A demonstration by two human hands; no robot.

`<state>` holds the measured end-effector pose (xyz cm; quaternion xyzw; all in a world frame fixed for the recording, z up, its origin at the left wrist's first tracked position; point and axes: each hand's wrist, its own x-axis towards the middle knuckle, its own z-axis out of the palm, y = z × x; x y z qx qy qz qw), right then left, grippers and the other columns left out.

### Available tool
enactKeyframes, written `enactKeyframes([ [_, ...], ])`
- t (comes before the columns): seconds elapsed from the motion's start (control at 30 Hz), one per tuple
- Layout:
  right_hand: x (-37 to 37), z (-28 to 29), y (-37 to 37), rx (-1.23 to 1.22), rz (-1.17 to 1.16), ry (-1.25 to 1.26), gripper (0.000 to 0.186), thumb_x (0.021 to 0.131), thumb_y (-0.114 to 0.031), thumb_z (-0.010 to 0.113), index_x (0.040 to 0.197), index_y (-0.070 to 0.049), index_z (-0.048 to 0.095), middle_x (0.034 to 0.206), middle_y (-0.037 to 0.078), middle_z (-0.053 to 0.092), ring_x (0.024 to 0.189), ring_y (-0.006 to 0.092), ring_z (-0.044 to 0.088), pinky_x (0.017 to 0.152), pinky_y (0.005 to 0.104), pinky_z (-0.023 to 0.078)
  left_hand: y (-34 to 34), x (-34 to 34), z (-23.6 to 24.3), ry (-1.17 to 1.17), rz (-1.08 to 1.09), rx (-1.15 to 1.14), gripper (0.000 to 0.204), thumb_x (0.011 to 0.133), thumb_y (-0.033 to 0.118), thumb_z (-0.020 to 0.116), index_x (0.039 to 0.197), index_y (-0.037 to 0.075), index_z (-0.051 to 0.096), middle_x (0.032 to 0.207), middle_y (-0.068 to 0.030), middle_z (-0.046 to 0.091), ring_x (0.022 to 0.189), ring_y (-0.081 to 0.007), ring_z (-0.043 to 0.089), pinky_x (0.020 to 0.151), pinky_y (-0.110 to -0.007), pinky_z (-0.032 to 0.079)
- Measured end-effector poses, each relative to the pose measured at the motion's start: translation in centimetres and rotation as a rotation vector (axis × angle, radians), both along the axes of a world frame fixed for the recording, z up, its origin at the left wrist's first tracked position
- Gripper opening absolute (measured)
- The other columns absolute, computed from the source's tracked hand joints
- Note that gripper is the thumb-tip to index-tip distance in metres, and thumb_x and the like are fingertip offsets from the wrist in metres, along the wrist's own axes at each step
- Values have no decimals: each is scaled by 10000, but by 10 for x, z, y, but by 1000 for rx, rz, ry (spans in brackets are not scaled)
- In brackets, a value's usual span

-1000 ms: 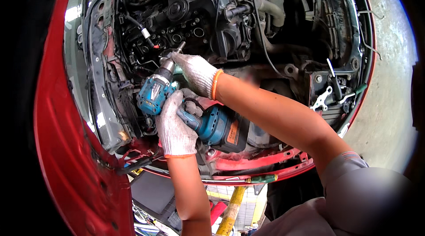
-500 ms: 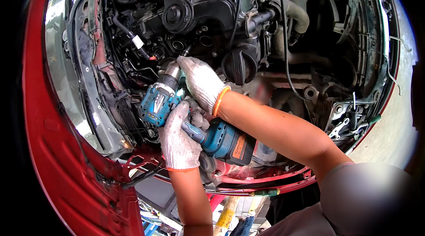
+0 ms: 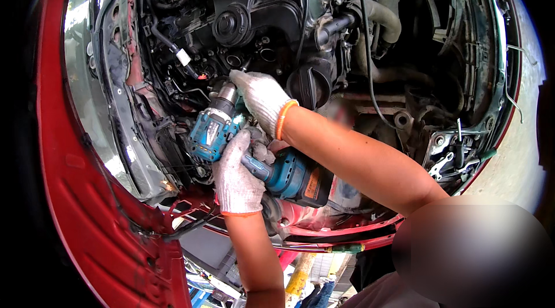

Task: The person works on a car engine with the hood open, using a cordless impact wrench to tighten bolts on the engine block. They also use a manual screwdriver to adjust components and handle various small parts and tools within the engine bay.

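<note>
My left hand [image 3: 238,178], in a white knit glove with an orange cuff, is closed around the handle of a blue cordless drill [image 3: 211,134]. The drill's black battery [image 3: 315,186] points toward the lower right. My right hand [image 3: 263,100], gloved alike, has its fingers closed at the silver chuck [image 3: 226,95]. From there a dark shaft [image 3: 245,64] reaches into the engine [image 3: 266,13], near two round openings. Its far tip is lost among dark parts. To the right of my right hand sits a black cap with a raised grip bar [image 3: 310,86].
A cable with a white wrap [image 3: 182,56] hangs left of the drill. Red bodywork [image 3: 81,192] curves along the left. A green-handled screwdriver [image 3: 347,248] lies on the front edge. A wrench [image 3: 442,163] rests at the right. A loose black hose [image 3: 370,77] hangs over the bay.
The view has shifted slightly. The drill's body has moved a little to the right and its battery end a little upward in the picture. Both hands keep their hold.
</note>
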<state>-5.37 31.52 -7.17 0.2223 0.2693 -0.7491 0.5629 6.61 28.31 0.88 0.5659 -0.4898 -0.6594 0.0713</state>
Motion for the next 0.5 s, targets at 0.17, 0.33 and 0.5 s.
enactKeyframes([
  [0.17, 10, -36, -26, -189, -138, -141, 311, 1083, -238, 492, 1148, 47, 600, 1085, 194, 718, 959, 271, 696, 897, 394, 574, 6, -1, -8, 4, 33, -3, 317, 911, 139, 690, 1197, 24, 613, 946, -82, 665, 726, -186, 648, 609, -346, 566],
  [0.33, 0, -19, -15, 295, 232, 346, 423, 1042, -330, 496, 1100, 28, 714, 1018, 131, 739, 884, 254, 684, 852, 391, 520, 13, 4, -19, 8, 102, -47, 356, 920, 156, 700, 1245, 44, 606, 1007, -104, 665, 815, -245, 686, 705, -407, 596],
  [0.5, 1, 5, -11, 27, 179, 197, 464, 970, -453, 629, 1021, -8, 746, 932, 97, 729, 857, 199, 647, 810, 368, 502, 1, 1, -8, -6, 65, -27, 341, 922, 157, 700, 1226, 34, 607, 1017, -100, 668, 776, -213, 688, 634, -339, 584],
])
